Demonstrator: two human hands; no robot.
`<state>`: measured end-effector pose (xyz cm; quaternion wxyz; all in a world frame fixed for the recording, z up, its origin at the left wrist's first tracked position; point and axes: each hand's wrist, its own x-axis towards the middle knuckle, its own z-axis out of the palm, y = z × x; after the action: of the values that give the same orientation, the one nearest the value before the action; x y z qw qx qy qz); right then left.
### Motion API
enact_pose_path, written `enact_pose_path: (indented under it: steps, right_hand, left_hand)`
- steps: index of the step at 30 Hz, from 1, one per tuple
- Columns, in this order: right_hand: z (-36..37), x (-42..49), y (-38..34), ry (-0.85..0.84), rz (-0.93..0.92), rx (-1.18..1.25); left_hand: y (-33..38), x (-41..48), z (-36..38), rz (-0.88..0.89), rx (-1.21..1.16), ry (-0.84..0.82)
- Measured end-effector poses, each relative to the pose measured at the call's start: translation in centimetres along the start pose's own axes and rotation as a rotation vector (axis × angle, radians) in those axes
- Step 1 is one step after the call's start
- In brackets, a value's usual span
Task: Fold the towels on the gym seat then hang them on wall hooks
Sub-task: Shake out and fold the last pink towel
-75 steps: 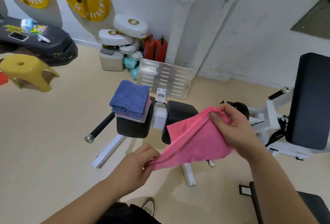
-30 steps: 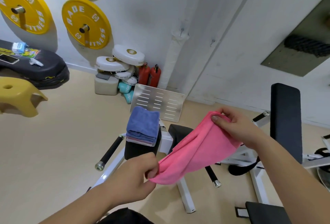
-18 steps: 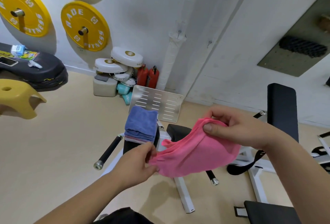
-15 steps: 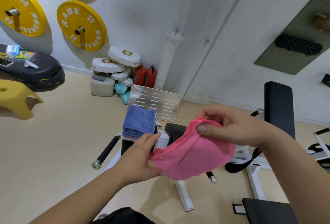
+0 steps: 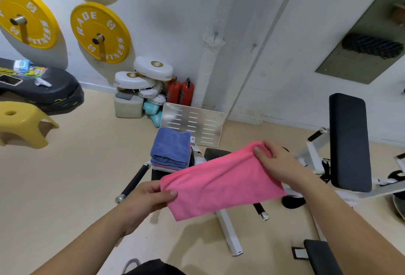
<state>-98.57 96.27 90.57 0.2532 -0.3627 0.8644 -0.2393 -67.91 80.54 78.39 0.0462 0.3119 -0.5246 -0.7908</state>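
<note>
A pink towel (image 5: 221, 183), folded into a flat band, hangs stretched in the air between my hands. My left hand (image 5: 146, 198) pinches its lower left end. My right hand (image 5: 278, 164) grips its upper right end. Behind it, a stack of folded towels with a blue towel (image 5: 171, 147) on top rests on the black gym seat (image 5: 157, 175). Two small wall hooks (image 5: 216, 33) (image 5: 254, 45) stick out of the white wall above.
A black upright bench pad (image 5: 349, 141) on a white frame stands to the right. A yellow stool (image 5: 24, 123) is at left, yellow weight plates (image 5: 99, 32) hang on the wall, and white pads, red extinguishers (image 5: 180, 91) and a metal plate (image 5: 192, 124) sit by the wall.
The bunched pink towel has been pulled out flat into a folded band. My hands have moved apart, the left down-left and the right further right.
</note>
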Motion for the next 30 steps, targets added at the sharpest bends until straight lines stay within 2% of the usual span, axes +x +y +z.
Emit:
enact_pose_path:
  steps: [2, 5, 7, 11, 13, 17, 23, 25, 27, 30]
  right_hand:
    - [2.4, 0.0, 1.6, 0.012, 0.065, 0.161]
    - [6.3, 0.0, 2.0, 0.019, 0.134, 0.316]
    - [9.1, 0.3, 0.7, -0.004, 0.114, 0.401]
    - [14.9, 0.4, -5.3, -0.173, 0.030, 0.538]
    - [17.7, 0.2, -8.8, -0.273, 0.005, 0.569]
    - [22.6, 0.9, -16.2, -0.433, -0.026, 0.675]
    - [30.5, 6.3, -26.4, -0.353, -0.098, 0.632]
    - [33.0, 8.4, -29.8, -0.333, -0.058, 0.672]
    - [35.2, 10.0, -33.1, -0.339, -0.006, 0.706]
    - [37.3, 12.1, -37.7, -0.314, 0.022, 0.766]
  left_hand:
    - [0.1, -0.4, 0.2, -0.003, -0.104, 0.147]
    - [-0.1, -1.2, 0.5, -0.002, 0.000, 0.430]
    - [0.0, -1.8, 0.3, 0.005, 0.056, 0.597]
    - [1.4, -3.5, -0.7, 0.072, 0.043, 0.753]
    - [2.6, -4.5, -1.5, 0.126, 0.048, 0.755]
    - [5.2, -5.6, -5.0, 0.197, 0.084, 0.653]
    - [7.0, -4.4, -18.7, 0.231, 0.274, 0.684]
    - [7.9, -3.8, -24.0, 0.224, 0.354, 0.692]
    - [9.5, -3.5, -28.2, 0.221, 0.362, 0.656]
    - [12.8, -3.0, -32.0, 0.211, 0.343, 0.508]
